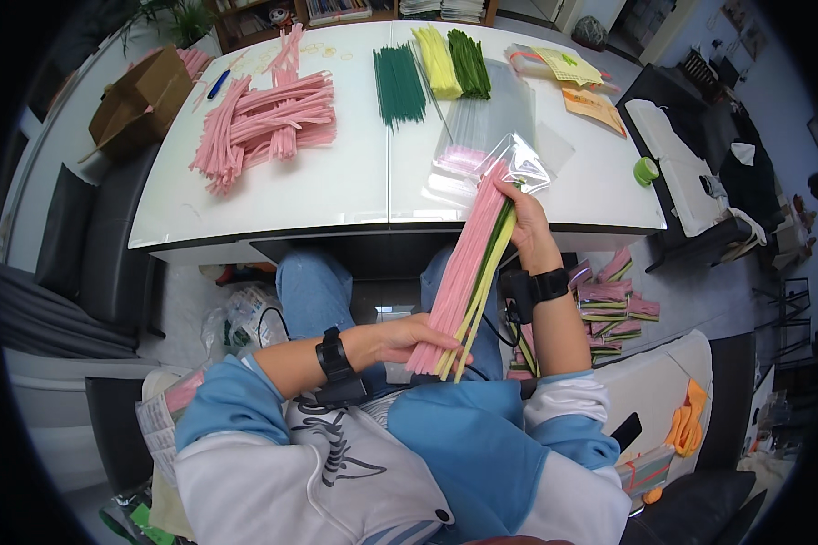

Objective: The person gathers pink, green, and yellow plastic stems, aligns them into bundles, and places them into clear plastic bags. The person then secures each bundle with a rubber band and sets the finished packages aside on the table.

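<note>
A long bundle of pink chenille stems (460, 286) slants from the table's front edge down over my lap. Dark green stems (496, 238) and yellow stems (494, 262) run along its right side. Near the lower end, my left hand (419, 338) grips the bundle, its fingertips partly hidden beneath. My right hand (526, 212) holds the upper end, with the thumb on top. A crinkled clear plastic bag (526, 163) lies at that upper end; whether the tips are inside it is unclear. Flat clear bags (497, 102) are stacked on the table just beyond.
On the white table (341, 184) lie a pink stem pile (266, 122), green wire stems (399, 85), yellow stems (437, 65), dark green stems (469, 65), a blue pen (219, 84) and green tape (645, 172). Several packed bundles (610, 303) lie low at right. A cardboard box (143, 99) stands left.
</note>
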{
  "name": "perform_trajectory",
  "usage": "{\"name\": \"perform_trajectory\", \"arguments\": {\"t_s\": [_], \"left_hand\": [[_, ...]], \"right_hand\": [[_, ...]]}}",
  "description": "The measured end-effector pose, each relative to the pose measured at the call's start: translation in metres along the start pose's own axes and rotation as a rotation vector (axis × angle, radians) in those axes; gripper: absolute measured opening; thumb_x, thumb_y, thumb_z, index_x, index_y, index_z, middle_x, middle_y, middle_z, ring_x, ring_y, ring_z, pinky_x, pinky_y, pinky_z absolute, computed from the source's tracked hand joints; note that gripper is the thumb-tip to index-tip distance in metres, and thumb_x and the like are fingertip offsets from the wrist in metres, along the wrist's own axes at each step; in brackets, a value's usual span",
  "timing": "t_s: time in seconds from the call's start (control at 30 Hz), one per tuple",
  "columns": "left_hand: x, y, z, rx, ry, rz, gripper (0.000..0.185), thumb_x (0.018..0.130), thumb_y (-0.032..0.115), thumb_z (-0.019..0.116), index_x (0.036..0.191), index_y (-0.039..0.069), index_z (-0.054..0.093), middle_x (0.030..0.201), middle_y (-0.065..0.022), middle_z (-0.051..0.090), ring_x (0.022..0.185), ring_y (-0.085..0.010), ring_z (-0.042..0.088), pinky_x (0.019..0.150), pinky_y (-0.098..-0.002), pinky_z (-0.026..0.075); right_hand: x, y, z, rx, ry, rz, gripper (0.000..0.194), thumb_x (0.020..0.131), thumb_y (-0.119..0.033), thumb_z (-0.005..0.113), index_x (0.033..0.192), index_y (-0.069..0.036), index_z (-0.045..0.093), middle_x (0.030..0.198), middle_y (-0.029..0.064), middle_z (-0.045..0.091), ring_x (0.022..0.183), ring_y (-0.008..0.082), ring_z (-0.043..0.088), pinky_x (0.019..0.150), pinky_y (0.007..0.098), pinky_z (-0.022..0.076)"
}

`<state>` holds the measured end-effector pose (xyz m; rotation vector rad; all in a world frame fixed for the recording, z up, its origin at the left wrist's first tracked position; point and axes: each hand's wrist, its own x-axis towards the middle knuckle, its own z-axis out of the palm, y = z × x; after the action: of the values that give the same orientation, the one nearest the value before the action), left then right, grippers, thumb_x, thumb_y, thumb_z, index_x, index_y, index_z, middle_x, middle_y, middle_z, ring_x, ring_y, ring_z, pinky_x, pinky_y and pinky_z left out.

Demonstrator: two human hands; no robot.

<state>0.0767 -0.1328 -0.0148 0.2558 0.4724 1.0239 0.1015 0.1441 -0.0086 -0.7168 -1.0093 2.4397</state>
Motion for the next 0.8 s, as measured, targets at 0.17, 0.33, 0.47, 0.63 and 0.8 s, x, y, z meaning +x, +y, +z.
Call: {"name": "perform_trajectory", "arguments": {"t_s": [0.17,0.33,0.47,0.63,0.8], "left_hand": [[-0.004,-0.003,0.021,-0.037,0.121,0.025,0.036,0.085,0.012,0.064,0.114,-0.001,0.047,0.113,-0.0197,0.056,0.097,-0.0278,0.062,0.084,-0.0374,0.053],[-0.004,-0.007,0.044,-0.103,0.109,0.036,0.032,0.087,0.013,0.063,0.111,-0.001,0.048,0.110,-0.0210,0.059,0.086,-0.0207,0.064,0.072,-0.0302,0.056],[-0.003,-0.008,0.046,-0.066,0.094,0.051,0.032,0.088,0.015,0.062,0.113,0.002,0.047,0.107,-0.0216,0.061,0.083,-0.0181,0.064,0.069,-0.0255,0.055],[0.004,-0.013,0.050,-0.154,0.095,0.051,0.038,0.089,0.010,0.058,0.123,0.002,0.043,0.103,-0.0197,0.062,0.096,-0.0248,0.062,0.081,-0.0353,0.054],[0.013,-0.019,0.054,-0.167,0.198,0.079,0.032,0.086,0.008,0.061,0.115,0.003,0.048,0.096,-0.0152,0.063,0.080,-0.0246,0.064,0.073,-0.0367,0.054]], "right_hand": [[0.003,0.003,-0.004,-0.034,0.049,0.017,0.026,0.082,-0.010,0.065,0.101,0.007,0.059,0.091,0.0158,0.066,0.079,0.0236,0.065,0.072,0.0329,0.0545],[0.000,0.009,0.001,0.027,0.092,0.011,0.021,0.078,-0.003,0.067,0.093,0.008,0.059,0.085,0.0168,0.065,0.072,0.0254,0.065,0.063,0.0336,0.0551],[-0.001,0.011,0.002,0.031,0.103,0.012,0.021,0.078,-0.002,0.067,0.094,0.009,0.059,0.086,0.0174,0.065,0.072,0.0258,0.065,0.064,0.0337,0.0551],[0.002,0.016,-0.002,0.037,0.133,-0.014,0.021,0.077,-0.002,0.067,0.094,0.008,0.059,0.085,0.0167,0.064,0.072,0.0259,0.065,0.063,0.0340,0.0550],[0.003,0.022,0.000,-0.023,0.169,-0.059,0.023,0.077,-0.002,0.067,0.096,0.008,0.058,0.085,0.0160,0.064,0.073,0.0258,0.065,0.064,0.0341,0.0549]]}}
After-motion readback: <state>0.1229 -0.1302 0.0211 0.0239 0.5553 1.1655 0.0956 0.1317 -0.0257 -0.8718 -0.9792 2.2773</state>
